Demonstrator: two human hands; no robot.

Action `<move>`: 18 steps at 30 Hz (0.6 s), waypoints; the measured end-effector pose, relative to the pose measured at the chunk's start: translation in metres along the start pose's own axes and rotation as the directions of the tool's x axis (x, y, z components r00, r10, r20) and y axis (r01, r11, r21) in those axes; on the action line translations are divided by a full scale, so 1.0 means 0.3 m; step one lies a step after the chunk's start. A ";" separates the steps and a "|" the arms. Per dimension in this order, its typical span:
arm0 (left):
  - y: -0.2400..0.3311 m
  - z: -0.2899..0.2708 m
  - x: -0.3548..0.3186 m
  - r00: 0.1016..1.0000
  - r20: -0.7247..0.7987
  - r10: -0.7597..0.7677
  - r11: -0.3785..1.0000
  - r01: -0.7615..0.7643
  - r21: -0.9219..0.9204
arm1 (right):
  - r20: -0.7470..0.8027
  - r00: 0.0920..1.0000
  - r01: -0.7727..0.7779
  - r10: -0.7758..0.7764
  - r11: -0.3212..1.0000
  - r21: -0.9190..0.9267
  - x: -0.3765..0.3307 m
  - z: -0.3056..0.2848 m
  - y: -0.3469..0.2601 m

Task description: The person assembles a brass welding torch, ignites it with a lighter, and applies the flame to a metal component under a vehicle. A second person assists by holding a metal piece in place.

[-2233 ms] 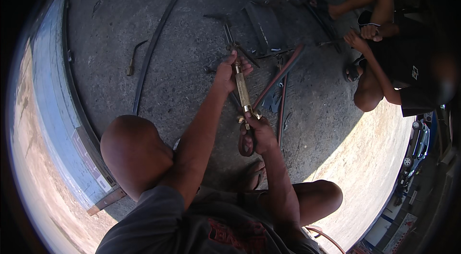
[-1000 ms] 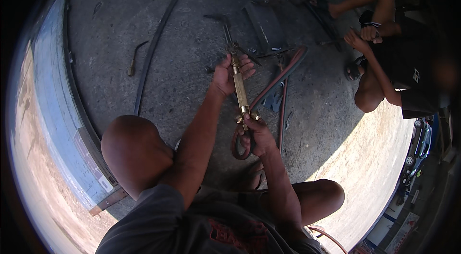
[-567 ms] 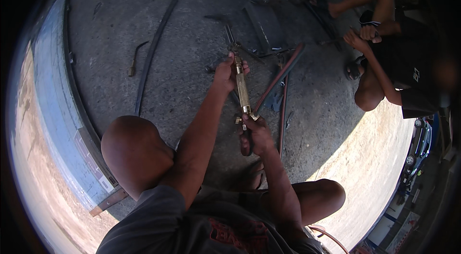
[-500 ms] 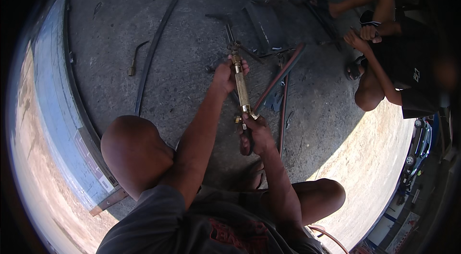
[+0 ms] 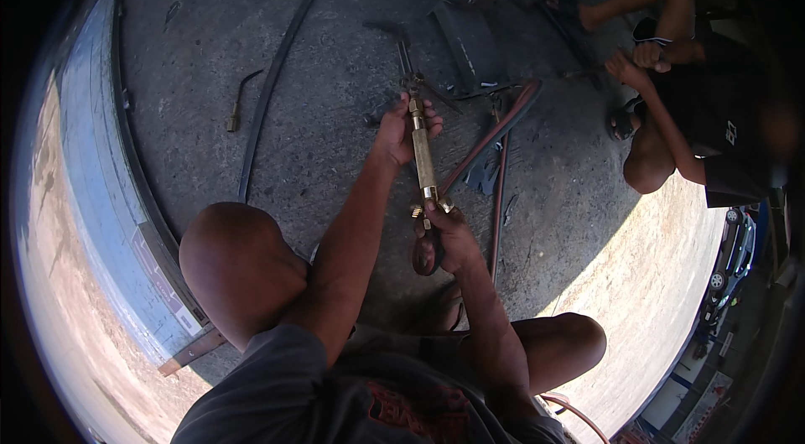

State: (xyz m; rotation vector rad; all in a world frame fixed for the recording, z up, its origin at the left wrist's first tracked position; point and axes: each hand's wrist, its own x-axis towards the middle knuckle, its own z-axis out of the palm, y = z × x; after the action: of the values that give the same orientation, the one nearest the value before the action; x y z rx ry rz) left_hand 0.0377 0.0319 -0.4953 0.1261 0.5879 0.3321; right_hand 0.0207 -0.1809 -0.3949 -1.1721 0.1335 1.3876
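A brass cutting torch [image 5: 423,155] is held between both my hands, its tubes and head pointing away from me. My left hand [image 5: 396,130] wraps the upper part near the brass nut, with fingertips showing on the far side. Around the valve end, my right hand [image 5: 453,234] is closed, thumb against the fitting. Reddish and dark hoses [image 5: 485,140] run beside the torch and curl under its near end. A small brass torch nozzle with a bent tube [image 5: 235,119] lies on the concrete to the left.
A long dark metal strip [image 5: 274,92] lies on the floor at left. Beyond the torch sits a dark bent metal sheet [image 5: 470,46]. Another person [image 5: 704,117] squats at the right, hands together. A blue painted board [image 5: 101,150] borders the left; a car [image 5: 728,264] stands far right.
Both hands stay on the torch, which sits almost the same in the picture. The view has shifted slightly; the hose loop near the right hand has moved a little.
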 end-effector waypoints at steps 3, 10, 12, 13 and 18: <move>0.008 0.034 -0.017 0.998 -0.050 -0.040 0.986 0.047 0.161 | -0.063 0.998 0.012 -0.021 0.990 -0.137 0.014 -0.008 0.021; 0.027 0.107 -0.057 0.991 -0.118 0.061 0.959 -0.025 0.281 | -0.068 0.983 0.132 -0.172 0.911 -0.391 0.035 -0.012 0.078; 0.037 0.160 -0.092 0.992 -0.054 0.115 0.946 -0.093 0.310 | -0.018 0.976 0.189 -0.218 0.885 -0.426 0.044 -0.032 0.082; 0.047 0.189 -0.113 0.989 0.018 0.144 0.943 -0.142 0.302 | 0.002 0.970 0.218 -0.243 0.867 -0.448 0.047 -0.031 0.075; 0.105 0.387 -0.219 0.936 0.316 0.152 0.898 -0.264 0.351 | 0.083 0.949 0.253 -0.303 0.583 -0.772 -0.034 0.071 -0.065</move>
State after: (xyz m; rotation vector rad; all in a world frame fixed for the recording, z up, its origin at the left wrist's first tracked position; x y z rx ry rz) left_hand 0.0432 0.0363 -0.3583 0.6174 0.3491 0.3963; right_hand 0.0220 -0.1684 -0.3668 -1.8589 -0.6728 1.1267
